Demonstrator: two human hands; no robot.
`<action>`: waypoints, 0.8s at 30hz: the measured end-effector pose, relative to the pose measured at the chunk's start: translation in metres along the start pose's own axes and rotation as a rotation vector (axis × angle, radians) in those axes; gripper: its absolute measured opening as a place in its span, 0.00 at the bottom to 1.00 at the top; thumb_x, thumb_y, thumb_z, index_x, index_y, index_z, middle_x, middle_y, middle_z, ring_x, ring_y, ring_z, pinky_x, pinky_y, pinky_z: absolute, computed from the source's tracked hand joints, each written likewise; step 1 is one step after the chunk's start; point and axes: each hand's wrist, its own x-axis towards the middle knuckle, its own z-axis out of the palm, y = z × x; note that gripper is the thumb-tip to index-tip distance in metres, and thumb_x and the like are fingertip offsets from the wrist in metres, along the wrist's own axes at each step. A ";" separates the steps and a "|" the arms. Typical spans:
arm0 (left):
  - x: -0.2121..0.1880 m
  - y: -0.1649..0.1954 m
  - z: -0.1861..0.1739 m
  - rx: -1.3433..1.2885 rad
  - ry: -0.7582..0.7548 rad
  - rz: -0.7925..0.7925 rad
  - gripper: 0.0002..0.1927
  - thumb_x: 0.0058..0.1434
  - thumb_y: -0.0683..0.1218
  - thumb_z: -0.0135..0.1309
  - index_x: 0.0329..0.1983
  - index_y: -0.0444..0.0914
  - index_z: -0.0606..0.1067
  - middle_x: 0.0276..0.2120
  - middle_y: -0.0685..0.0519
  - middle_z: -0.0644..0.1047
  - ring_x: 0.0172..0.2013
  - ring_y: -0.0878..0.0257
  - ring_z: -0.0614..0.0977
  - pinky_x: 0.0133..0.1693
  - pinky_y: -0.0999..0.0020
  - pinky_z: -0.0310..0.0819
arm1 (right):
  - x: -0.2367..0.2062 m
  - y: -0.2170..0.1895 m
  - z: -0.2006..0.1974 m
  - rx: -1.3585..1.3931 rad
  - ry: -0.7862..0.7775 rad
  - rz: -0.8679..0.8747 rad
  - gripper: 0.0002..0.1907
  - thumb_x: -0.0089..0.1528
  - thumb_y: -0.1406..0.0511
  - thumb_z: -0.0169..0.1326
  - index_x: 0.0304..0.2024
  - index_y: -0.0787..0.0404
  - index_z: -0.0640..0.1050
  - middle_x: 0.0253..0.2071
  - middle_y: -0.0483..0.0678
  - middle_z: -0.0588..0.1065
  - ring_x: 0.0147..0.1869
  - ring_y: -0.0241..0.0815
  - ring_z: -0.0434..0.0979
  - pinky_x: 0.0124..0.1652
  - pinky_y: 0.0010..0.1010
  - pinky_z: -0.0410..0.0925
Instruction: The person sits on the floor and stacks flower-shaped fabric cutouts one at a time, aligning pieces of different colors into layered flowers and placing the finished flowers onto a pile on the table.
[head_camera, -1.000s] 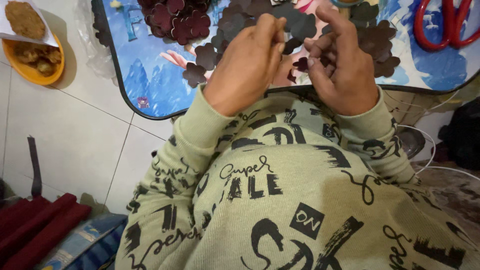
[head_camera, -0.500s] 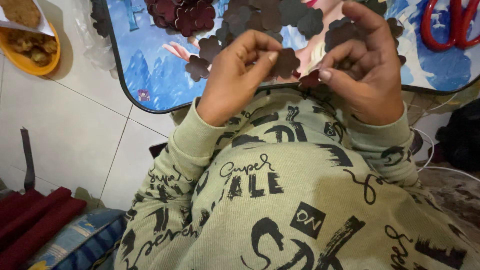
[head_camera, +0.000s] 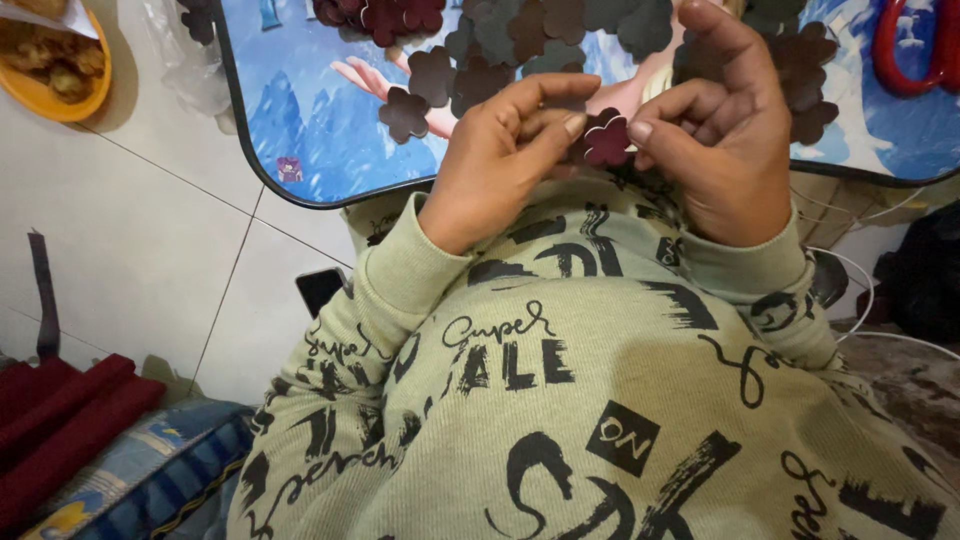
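Since half a second ago both hands have drawn closer together at upper centre of the frame. The left hand (head_camera: 500, 160) and right hand (head_camera: 725, 140) now pinch one dark maroon flower-shaped cutout (head_camera: 608, 140) between thumbs and fingertips, just below the tray's edge. It is roughly round, with no clear long axis, its flat face turned up toward the camera. It looks matte, felt-like, with scalloped petals. More such flower cutouts (head_camera: 520, 40) lie heaped on the glossy blue picture tray (head_camera: 300, 110).
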 end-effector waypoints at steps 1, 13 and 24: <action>0.000 -0.002 0.001 -0.031 -0.002 0.004 0.18 0.76 0.42 0.49 0.67 0.34 0.70 0.46 0.52 0.83 0.46 0.70 0.84 0.46 0.75 0.82 | 0.000 0.000 0.001 -0.002 -0.011 -0.017 0.36 0.70 0.81 0.58 0.76 0.68 0.58 0.61 0.51 0.70 0.46 0.32 0.77 0.42 0.20 0.74; -0.002 -0.021 0.001 -0.169 0.025 0.008 0.22 0.78 0.43 0.47 0.74 0.38 0.65 0.52 0.55 0.81 0.49 0.71 0.81 0.50 0.74 0.81 | 0.005 -0.006 0.014 0.053 0.097 0.053 0.38 0.63 0.80 0.57 0.74 0.69 0.59 0.74 0.55 0.65 0.43 0.31 0.78 0.35 0.18 0.74; -0.003 -0.019 0.002 -0.142 0.007 0.017 0.22 0.78 0.44 0.48 0.74 0.40 0.65 0.52 0.56 0.81 0.49 0.72 0.81 0.50 0.74 0.80 | 0.006 -0.006 0.015 0.002 0.091 0.024 0.37 0.65 0.81 0.57 0.74 0.69 0.60 0.75 0.55 0.62 0.44 0.31 0.78 0.36 0.17 0.73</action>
